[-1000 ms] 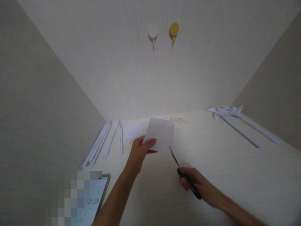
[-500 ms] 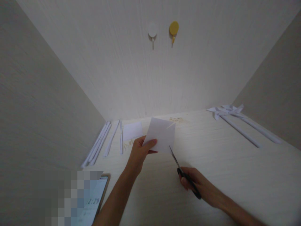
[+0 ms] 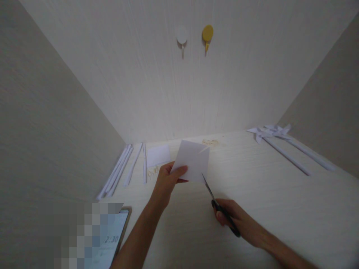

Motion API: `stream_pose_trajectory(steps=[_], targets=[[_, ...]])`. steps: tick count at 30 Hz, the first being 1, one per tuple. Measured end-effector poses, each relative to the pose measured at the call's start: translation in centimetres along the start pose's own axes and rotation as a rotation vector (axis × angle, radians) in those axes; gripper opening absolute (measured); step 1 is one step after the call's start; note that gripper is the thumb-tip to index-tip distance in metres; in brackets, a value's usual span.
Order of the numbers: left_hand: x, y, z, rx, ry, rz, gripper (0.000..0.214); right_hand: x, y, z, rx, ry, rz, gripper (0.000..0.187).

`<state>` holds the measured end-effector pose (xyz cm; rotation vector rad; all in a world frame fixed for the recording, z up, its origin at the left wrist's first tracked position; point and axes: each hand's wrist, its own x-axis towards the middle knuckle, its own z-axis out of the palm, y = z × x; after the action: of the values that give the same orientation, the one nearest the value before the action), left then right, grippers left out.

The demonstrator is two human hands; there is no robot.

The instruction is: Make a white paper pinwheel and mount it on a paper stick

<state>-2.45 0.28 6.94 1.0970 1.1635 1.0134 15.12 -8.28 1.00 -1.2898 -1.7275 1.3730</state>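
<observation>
A square sheet of white paper (image 3: 193,158) is pinched at its lower left corner by my left hand (image 3: 168,181), thumb on top. A slit shows near its upper right corner. My right hand (image 3: 232,215) grips black-handled scissors (image 3: 215,201), fingers around the handles. The blade tips lie at the paper's lower right corner; the blades look close together. Behind my left hand, another white paper square (image 3: 157,155) lies flat on the table.
Rolled paper sticks (image 3: 116,172) lie along the left wall. Two paper pinwheels (image 3: 270,132) with stick handles rest at the right. A phone (image 3: 112,239) stands at the lower left, partly pixelated. Small wooden bits (image 3: 211,142) lie at the back. White (image 3: 181,36) and yellow hooks (image 3: 207,34) hang on the wall.
Both hands, the paper and the scissors stay almost still. The digits on the phone's display have changed from 2:29 to 2:30.
</observation>
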Motion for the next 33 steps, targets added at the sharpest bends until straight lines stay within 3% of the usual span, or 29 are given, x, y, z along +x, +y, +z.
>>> stream_pose_trajectory(steps=[33], targets=[[0.08,-0.08,-0.13,0.006,-0.012,0.0,0.027,0.0,0.36,0.0,-0.01,-0.014,0.014,0.038]])
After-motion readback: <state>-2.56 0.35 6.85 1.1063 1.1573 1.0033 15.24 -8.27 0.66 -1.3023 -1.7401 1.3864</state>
